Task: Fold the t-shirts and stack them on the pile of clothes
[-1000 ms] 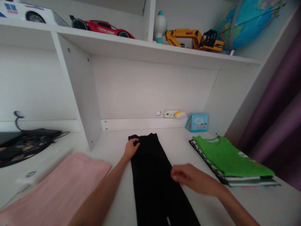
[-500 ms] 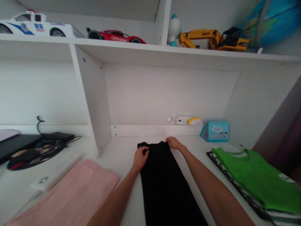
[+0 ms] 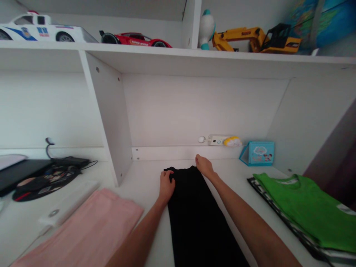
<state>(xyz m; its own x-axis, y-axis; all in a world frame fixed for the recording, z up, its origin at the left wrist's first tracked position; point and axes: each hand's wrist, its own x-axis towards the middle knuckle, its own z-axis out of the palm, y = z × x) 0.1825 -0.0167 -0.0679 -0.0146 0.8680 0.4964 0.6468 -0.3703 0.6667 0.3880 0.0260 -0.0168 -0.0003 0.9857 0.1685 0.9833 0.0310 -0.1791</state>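
Long, narrow black pants (image 3: pixel 194 215) lie flat on the white desk, with their wavy gathered waist end toward the back wall. At the waist's left corner, my left hand (image 3: pixel 167 185) curls its fingers and thumb onto the cloth edge. Just above the right corner is my right hand (image 3: pixel 204 165), its fingers drawn together; no cloth shows in them. Left of my left forearm lies a pink folded garment (image 3: pixel 97 226). On the right sits a stack of clothes with a green T-shirt (image 3: pixel 308 211) on top.
A power strip (image 3: pixel 218 140) and a blue desk calendar (image 3: pixel 260 153) stand by the back wall. Overhead, a shelf (image 3: pixel 155 53) carries toy cars, a yellow excavator (image 3: pixel 256 40) and a globe (image 3: pixel 333 26). An upright panel (image 3: pixel 108 111) divides the desk on the left.
My right hand has risen a little off the right corner of the waist end. My left hand stays at the left corner, and the view has shifted slightly.
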